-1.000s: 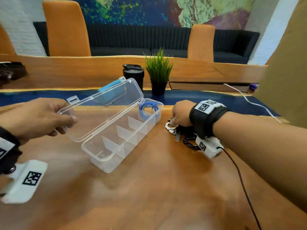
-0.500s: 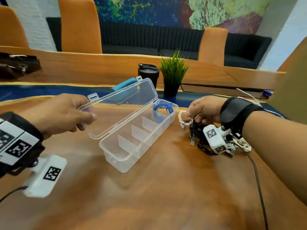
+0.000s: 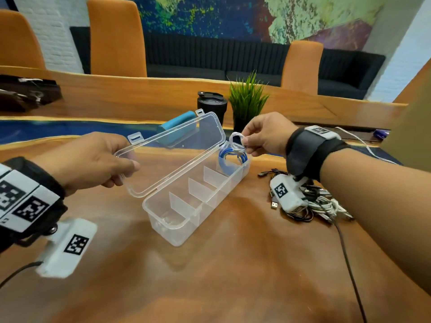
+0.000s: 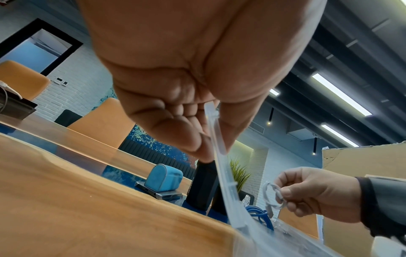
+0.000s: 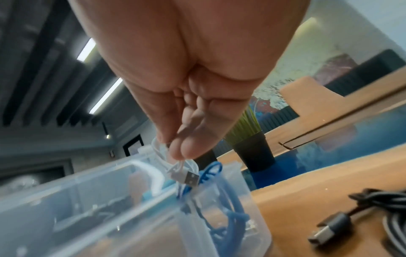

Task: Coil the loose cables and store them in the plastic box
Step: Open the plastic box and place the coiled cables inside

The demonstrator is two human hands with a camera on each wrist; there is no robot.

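Right hand [image 3: 265, 136] pinches a small white cable coil [image 3: 237, 143] between thumb and fingertips, hovering just above the far end compartment of the clear plastic box [image 3: 186, 215]; a silver USB plug dangles from the coil toward the opening, seen in the right wrist view. A blue cable coil [image 3: 229, 157] already sits in that same far compartment, so the white one hangs directly over it, not over the vacant cells. The box's long axis runs from near-left to far-right on the wooden table [image 3: 233, 276], with thin translucent dividers splitting it into a row of cells; the nearer cells look bare. Left hand [image 3: 93, 159] grips the near edge of the hinged lid [image 3: 172, 152], thumb on top and fingers under, holding it tilted open. Likely next move is a short drop straight down, or a shift toward the person along the long axis to reach a free cell. Right hand is the nearer one to the loose cable pile [image 3: 303, 199], a tangle of black and white cords with USB ends, lying on the table just right of the box. Plastic is rigid, glossy, see-through; cables thin and springy, coil may unwind on release.
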